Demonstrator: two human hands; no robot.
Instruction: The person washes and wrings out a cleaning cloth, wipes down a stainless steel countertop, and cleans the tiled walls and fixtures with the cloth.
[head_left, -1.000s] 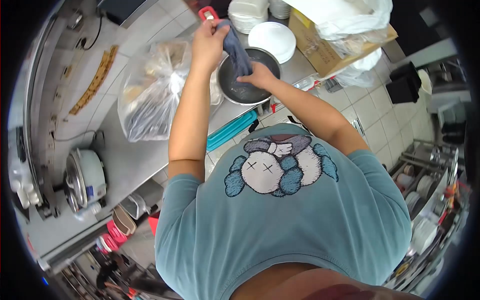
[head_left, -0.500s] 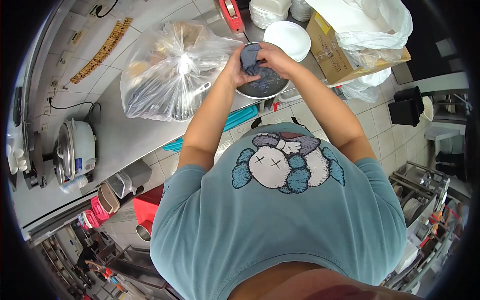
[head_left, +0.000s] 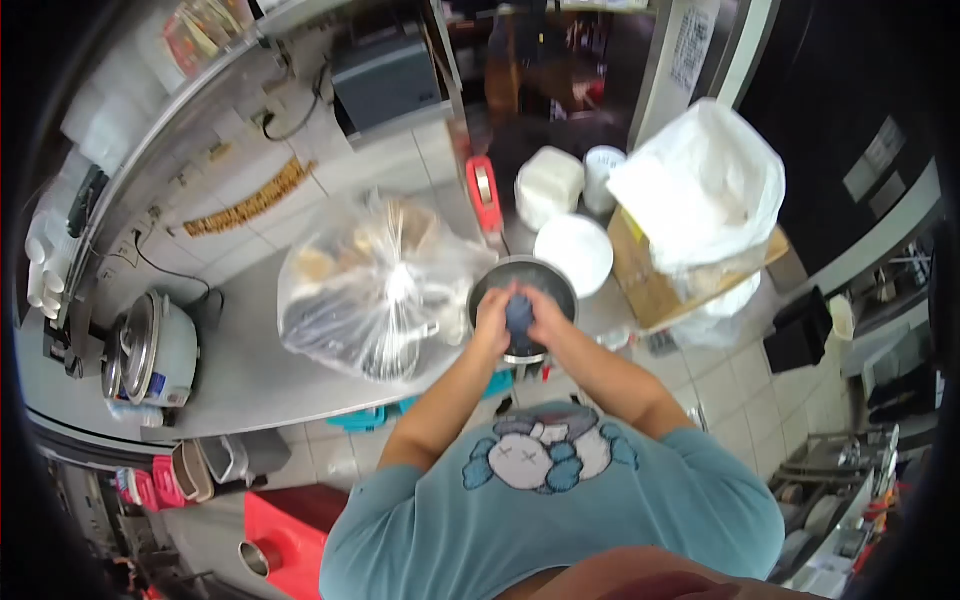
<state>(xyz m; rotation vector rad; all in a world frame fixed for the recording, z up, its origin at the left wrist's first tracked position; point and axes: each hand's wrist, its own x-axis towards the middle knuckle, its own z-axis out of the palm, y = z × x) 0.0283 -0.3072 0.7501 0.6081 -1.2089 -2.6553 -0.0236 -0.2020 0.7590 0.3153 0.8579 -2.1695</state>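
A blue-grey cloth (head_left: 519,318) is bunched between my two hands over a round dark pan or bowl (head_left: 530,266) on the metal counter. My left hand (head_left: 492,325) is closed around the cloth's left side. On its other side my right hand (head_left: 547,322) also grips it, fingers wrapped and close to the left ones. The hands and cloth cover much of the vessel's inside, so its contents are hard to make out.
A large clear plastic bag (head_left: 345,330) of items sits left of the pan. White plates (head_left: 574,250), a red tape dispenser (head_left: 484,195) and stacked white containers (head_left: 549,187) stand behind. A cardboard box (head_left: 640,285) topped with white bags is at right; a cooker (head_left: 165,350) is far left.
My view has tilted up, showing more of the counter's far side. My hands have come closer together, now squeezing the cloth between them, where earlier it hung more loosely spread.
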